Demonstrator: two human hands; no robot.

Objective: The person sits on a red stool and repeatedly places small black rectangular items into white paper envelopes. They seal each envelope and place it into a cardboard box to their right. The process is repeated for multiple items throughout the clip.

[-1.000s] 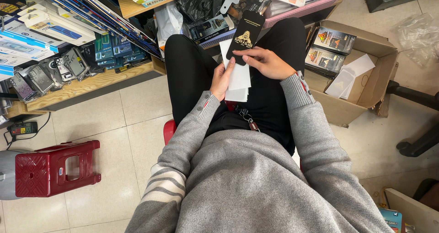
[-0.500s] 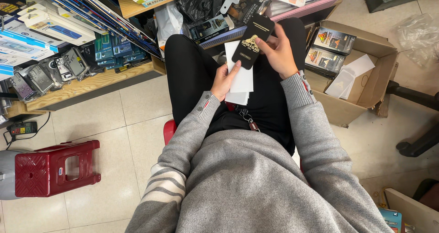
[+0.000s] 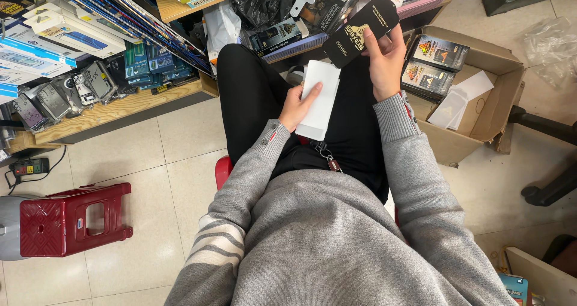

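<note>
Right hand [image 3: 384, 59] grips black flat pack [image 3: 360, 30], raised far-right above lap, long axis slanting up to right. Left hand [image 3: 296, 106] pinches white stack [image 3: 320, 98] low over thighs, near and left of pack. Open carton [image 3: 481, 116] on floor at right, near right hand; shelf [image 3: 120, 107] far-left. Nothing between hands.

cluttered shelf [image 3: 114, 107] ahead, box [image 3: 481, 110] rightward

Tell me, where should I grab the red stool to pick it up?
Probably by the rectangular hole in the top of the red stool, reaching down from above. It stands upright on the floor, the hole faces up, and nothing lies on it.
</note>
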